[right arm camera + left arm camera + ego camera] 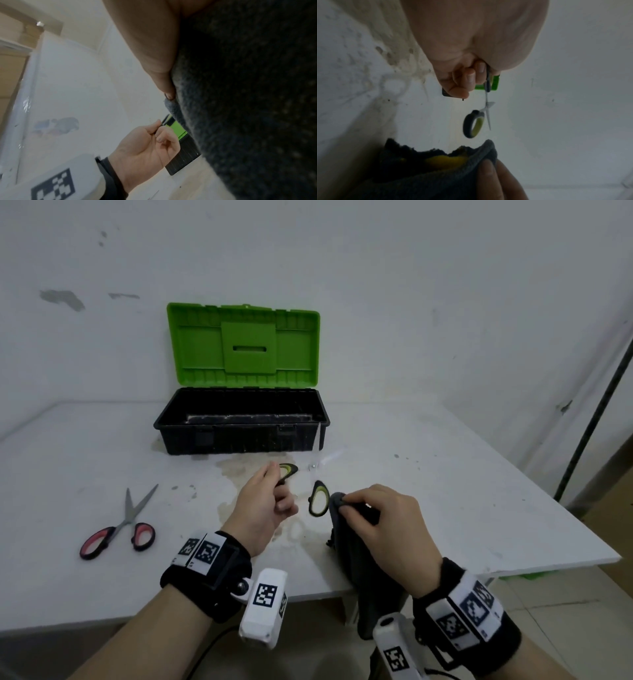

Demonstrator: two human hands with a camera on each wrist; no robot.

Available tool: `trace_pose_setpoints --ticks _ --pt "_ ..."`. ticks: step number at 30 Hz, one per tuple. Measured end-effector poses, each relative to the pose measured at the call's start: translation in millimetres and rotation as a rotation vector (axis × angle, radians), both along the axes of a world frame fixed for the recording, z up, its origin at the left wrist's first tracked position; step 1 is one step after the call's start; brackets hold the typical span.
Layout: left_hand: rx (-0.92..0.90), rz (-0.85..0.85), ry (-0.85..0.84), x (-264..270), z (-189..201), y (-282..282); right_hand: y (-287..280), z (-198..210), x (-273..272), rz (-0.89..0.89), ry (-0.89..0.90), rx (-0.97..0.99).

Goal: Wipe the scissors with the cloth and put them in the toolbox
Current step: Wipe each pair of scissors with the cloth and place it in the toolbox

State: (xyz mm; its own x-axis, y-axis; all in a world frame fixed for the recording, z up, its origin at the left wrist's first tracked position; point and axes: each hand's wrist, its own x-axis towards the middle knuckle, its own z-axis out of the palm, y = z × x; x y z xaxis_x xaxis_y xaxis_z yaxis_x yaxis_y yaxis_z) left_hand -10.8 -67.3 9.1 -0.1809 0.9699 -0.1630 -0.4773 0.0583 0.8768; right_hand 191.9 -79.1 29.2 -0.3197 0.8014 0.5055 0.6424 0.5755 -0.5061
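A pair of scissors with black and yellow-green handles (pixel 319 500) hangs spread open above the table. My left hand (pixel 274 491) pinches its upper handle loop (pixel 288 470); the lower loop (pixel 471 124) dangles free, and the blades are blurred. My right hand (pixel 380 515) grips a dark grey cloth (pixel 356 546) just right of that loop, and the cloth (pixel 248 108) drapes down over the table's front edge. Behind them the black toolbox (pixel 239 426) stands with its green lid (pixel 243 347) raised.
A second pair of scissors with pink and black handles (pixel 120 525) lies on the white table (pixel 445 491) at the left. A stained patch marks the tabletop under my hands. The wall rises just behind the toolbox. The table's right corner ends near a dark pole.
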Motion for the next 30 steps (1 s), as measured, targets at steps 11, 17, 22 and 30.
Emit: trace_pose_setpoints --ticks 11,17,22,30 --pt "0.082 -0.124 0.16 8.3 -3.7 -4.5 12.4 -1.8 -7.7 0.017 0.296 -0.558" --pt "0.082 -0.13 0.414 16.3 -7.9 -6.2 9.7 -2.8 -18.0 0.051 0.377 -0.653" --pt "0.083 0.008 0.381 18.0 -10.6 -1.4 1.6 -5.2 -15.3 0.071 0.269 -0.583" --pt "-0.014 0.121 0.395 6.5 -4.8 4.3 -5.8 6.2 -8.2 -0.005 0.125 -0.228"
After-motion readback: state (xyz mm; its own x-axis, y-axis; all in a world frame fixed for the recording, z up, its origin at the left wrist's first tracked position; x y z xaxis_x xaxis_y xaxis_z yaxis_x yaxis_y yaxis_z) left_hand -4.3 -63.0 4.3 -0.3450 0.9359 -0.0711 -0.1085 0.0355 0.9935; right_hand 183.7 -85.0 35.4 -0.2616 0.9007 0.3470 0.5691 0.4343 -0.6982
